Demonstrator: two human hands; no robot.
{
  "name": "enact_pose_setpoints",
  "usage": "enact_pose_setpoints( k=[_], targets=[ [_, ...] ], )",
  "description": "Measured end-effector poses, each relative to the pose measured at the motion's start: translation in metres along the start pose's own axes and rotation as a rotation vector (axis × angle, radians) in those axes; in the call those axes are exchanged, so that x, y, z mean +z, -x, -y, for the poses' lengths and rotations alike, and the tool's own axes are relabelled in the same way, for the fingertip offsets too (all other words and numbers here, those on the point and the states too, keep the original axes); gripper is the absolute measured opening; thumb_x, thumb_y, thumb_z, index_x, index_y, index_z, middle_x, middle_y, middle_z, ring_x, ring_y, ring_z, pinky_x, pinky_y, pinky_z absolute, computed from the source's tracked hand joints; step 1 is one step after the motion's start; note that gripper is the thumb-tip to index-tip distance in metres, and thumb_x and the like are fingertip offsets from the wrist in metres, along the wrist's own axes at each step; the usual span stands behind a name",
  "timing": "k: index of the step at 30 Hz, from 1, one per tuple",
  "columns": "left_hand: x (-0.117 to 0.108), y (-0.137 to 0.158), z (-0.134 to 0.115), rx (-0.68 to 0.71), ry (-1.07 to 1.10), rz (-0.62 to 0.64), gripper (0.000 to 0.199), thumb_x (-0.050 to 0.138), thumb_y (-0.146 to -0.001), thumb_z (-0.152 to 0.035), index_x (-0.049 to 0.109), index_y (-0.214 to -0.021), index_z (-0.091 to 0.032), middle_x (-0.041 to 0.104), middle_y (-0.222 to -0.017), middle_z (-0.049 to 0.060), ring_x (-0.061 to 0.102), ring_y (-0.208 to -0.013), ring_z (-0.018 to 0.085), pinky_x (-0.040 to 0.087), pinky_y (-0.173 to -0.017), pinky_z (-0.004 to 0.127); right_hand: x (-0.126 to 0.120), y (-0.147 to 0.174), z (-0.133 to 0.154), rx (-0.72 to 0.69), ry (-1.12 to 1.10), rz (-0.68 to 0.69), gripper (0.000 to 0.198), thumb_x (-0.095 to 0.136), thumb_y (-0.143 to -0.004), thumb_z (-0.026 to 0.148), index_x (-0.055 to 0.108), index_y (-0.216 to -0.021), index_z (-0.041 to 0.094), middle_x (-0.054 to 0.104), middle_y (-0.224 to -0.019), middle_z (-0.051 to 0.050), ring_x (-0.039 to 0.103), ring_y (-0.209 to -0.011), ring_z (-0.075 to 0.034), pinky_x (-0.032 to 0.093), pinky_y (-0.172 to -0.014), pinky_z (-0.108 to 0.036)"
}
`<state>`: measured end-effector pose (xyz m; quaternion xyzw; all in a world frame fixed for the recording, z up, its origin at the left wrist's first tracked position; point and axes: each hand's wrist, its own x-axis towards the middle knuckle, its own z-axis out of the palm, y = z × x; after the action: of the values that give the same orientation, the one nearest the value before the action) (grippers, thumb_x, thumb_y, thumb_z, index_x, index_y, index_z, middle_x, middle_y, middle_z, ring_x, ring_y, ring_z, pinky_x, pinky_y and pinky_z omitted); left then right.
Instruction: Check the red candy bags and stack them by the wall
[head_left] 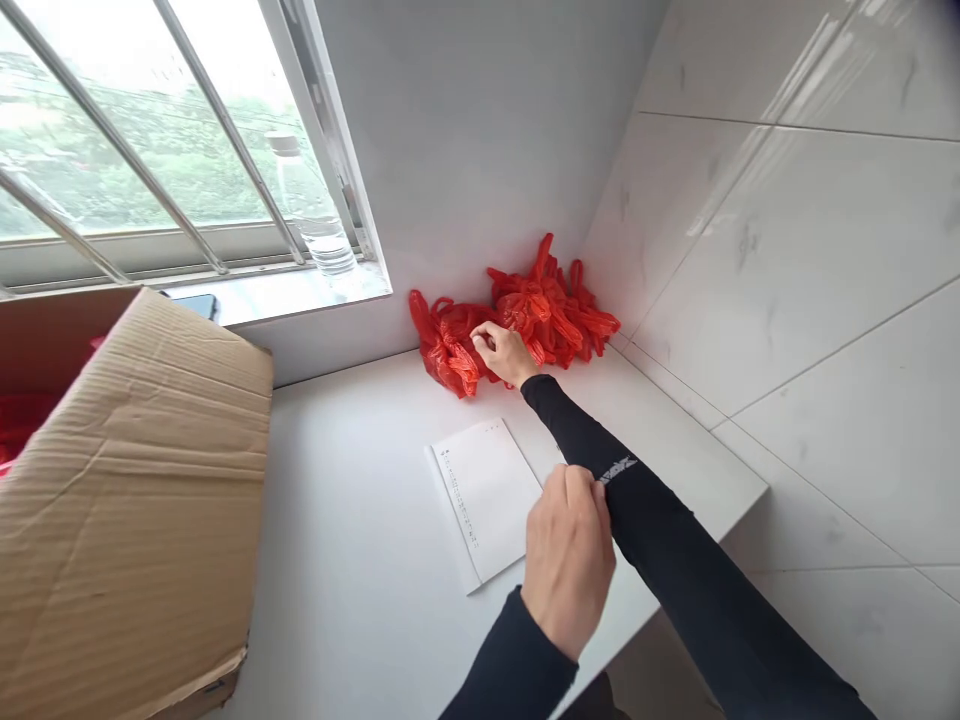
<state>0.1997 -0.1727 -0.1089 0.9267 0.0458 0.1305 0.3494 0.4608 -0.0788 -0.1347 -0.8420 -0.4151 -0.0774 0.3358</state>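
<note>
My right hand point(504, 353) reaches across the table over two heaps of crumpled red plastic bags, its fingers curled in towards the thumb. One bag heap point(454, 350) lies beside and under the fingertips, the other bag heap point(551, 305) behind the hand. Whether a bit of bag is pinched there I cannot tell. Closer to me, my left hand point(568, 550) is closed with its back towards me, overlapping the black sleeve point(645, 490) of my right arm. Its fingertips are hidden, so what it grips does not show. An open notebook point(487, 500) with handwritten lines lies partly behind my left hand.
On the left stands a large open cardboard box point(150, 480) with red material inside. A clear bottle point(319, 215) of water and a phone point(196, 305) rest on the sill by the barred window. Walls border the white table point(337, 560) behind and right.
</note>
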Motion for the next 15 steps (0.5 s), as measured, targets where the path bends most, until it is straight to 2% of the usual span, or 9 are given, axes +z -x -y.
enact_pose_setpoints(
  k=[3, 5, 7, 10, 13, 15],
  targets=[
    [-0.01, 0.006, 0.009, 0.12, 0.1, 0.103, 0.016, 0.032, -0.105, -0.025, 0.041, -0.092, -0.024, 0.055, -0.087, 0.001, 0.051, -0.071, 0.016, 0.038, -0.064, 0.03, 0.012, 0.006, 0.005, 0.095, 0.033, 0.015, 0.037, 0.043, -0.104, 0.047, 0.06, -0.117, 0.017, 0.068, -0.088, -0.002, 0.065, -0.078, -0.017, 0.05, -0.074, -0.033],
    [-0.015, 0.016, 0.022, 0.133, 0.175, 0.142, 0.013, 0.034, -0.104, -0.025, 0.043, -0.095, -0.024, 0.058, -0.091, 0.001, 0.054, -0.075, 0.016, 0.041, -0.067, 0.03, 0.02, 0.009, 0.011, 0.128, 0.064, 0.043, 0.044, 0.056, -0.096, 0.054, 0.059, -0.121, 0.017, 0.068, -0.094, -0.004, 0.065, -0.082, -0.019, 0.05, -0.073, -0.033],
    [-0.02, 0.028, 0.044, 0.021, 0.219, 0.092, 0.015, 0.032, -0.104, -0.025, 0.045, -0.096, -0.025, 0.059, -0.091, 0.001, 0.054, -0.075, 0.016, 0.043, -0.068, 0.029, 0.025, 0.01, 0.019, 0.134, 0.109, 0.048, 0.044, 0.062, -0.093, 0.049, 0.059, -0.124, 0.017, 0.067, -0.106, -0.009, 0.065, -0.092, -0.022, 0.05, -0.078, -0.034],
    [-0.028, 0.051, 0.081, -0.199, 0.261, -0.004, 0.019, 0.031, -0.105, -0.031, 0.049, -0.102, -0.025, 0.059, -0.087, 0.0, 0.051, -0.069, 0.014, 0.044, -0.067, 0.028, 0.03, 0.009, 0.034, 0.085, 0.184, 0.014, 0.035, 0.054, -0.098, 0.042, 0.058, -0.124, 0.019, 0.061, -0.12, -0.012, 0.059, -0.111, -0.025, 0.046, -0.093, -0.038],
    [-0.028, 0.081, 0.11, -0.379, 0.295, -0.096, 0.026, 0.033, -0.105, -0.041, 0.054, -0.103, -0.026, 0.057, -0.079, -0.001, 0.046, -0.063, 0.014, 0.041, -0.061, 0.026, 0.041, 0.007, 0.049, 0.007, 0.252, 0.049, 0.034, 0.058, -0.096, 0.049, 0.063, -0.111, 0.019, 0.062, -0.116, -0.008, 0.057, -0.111, -0.024, 0.045, -0.099, -0.043],
    [-0.018, 0.105, 0.122, -0.472, 0.333, -0.185, 0.032, 0.034, -0.103, -0.049, 0.057, -0.099, -0.026, 0.052, -0.071, -0.002, 0.043, -0.058, 0.014, 0.036, -0.055, 0.025, 0.052, 0.006, 0.055, -0.009, 0.299, 0.084, 0.033, 0.065, -0.093, 0.049, 0.065, -0.102, 0.017, 0.064, -0.112, -0.007, 0.059, -0.108, -0.024, 0.046, -0.098, -0.046]
  ],
)
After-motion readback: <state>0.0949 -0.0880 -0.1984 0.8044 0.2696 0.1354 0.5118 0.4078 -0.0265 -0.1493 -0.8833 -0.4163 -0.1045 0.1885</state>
